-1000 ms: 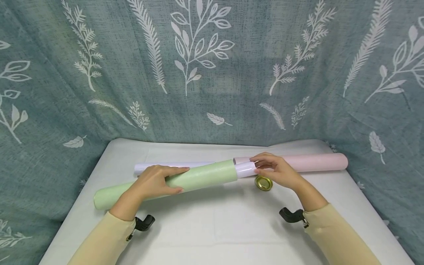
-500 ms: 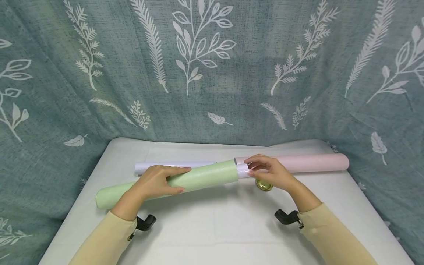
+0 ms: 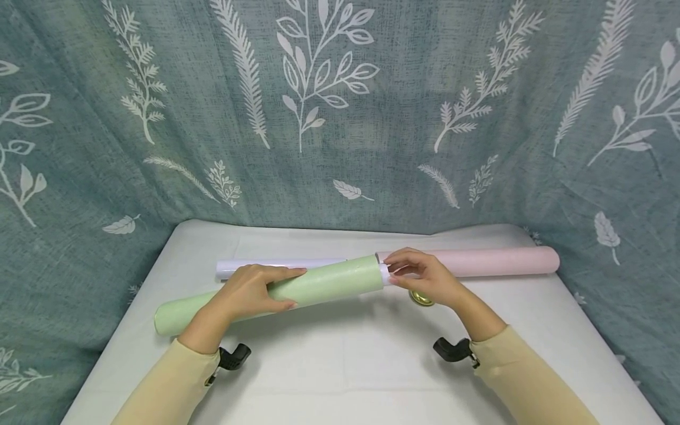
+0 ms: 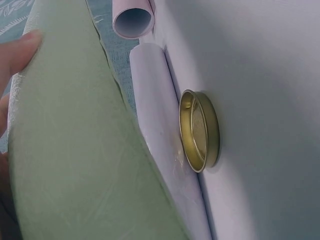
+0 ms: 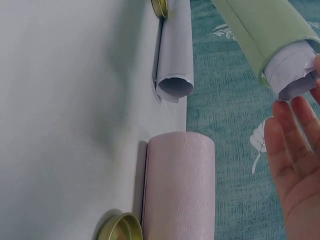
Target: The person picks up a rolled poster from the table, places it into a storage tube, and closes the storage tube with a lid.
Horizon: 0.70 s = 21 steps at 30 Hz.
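My left hand grips a pale green tube around its middle and holds it tilted above the table, its right end higher. A white-lavender paper roll sits inside the tube, only a short end sticking out on the right. At that end, my right hand holds the roll's rim between thumb and fingers. The right wrist view shows the fingertips touching the rim of the roll; the thumb is mostly cut off there. The rest of this roll is hidden inside the green tube.
Behind the green tube lies a second lavender paper roll. A pink tube lies at the back right, its open end facing left. One gold lid rests below my right hand. Another gold lid stands beside the lavender roll.
The paper roll has slid left, further into the green tube, with my right hand following it. My left hand and the tube have barely moved.
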Each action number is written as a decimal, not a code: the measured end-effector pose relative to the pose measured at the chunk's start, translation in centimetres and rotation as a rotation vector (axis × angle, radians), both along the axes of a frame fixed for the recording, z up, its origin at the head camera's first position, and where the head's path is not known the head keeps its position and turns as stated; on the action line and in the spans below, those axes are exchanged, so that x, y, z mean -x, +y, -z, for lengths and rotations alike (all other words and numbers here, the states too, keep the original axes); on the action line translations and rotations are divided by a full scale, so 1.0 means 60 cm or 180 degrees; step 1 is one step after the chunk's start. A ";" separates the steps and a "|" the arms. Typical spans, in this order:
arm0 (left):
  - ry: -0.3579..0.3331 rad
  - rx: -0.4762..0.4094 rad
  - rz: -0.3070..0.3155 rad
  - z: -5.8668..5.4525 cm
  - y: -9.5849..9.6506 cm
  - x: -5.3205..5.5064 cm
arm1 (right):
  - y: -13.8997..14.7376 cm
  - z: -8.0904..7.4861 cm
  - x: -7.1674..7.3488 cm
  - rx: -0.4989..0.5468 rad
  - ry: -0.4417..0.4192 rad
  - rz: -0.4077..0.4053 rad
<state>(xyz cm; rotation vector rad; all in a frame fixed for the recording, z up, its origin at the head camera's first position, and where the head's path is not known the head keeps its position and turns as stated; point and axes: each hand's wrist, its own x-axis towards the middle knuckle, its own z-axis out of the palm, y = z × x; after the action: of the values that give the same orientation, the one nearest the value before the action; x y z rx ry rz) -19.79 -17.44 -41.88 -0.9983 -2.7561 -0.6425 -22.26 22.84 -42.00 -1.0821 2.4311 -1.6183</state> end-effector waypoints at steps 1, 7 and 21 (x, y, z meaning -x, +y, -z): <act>0.0007 0.0001 0.0007 -0.001 0.000 0.000 | -0.001 0.001 0.001 0.0018 0.0014 -0.0021; 0.0014 -0.0017 0.0032 -0.002 0.002 0.000 | -0.013 0.003 0.002 0.0081 0.0060 -0.0101; -0.0032 -0.0078 0.0009 0.001 0.001 -0.004 | -0.020 0.003 -0.002 -0.0001 0.0024 -0.0078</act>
<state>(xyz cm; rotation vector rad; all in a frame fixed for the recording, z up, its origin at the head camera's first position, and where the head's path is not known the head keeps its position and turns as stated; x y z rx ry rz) -19.54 -17.36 -41.96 -0.9968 -2.7490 -0.6817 -22.17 21.64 -42.17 -1.1155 2.4129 -1.6097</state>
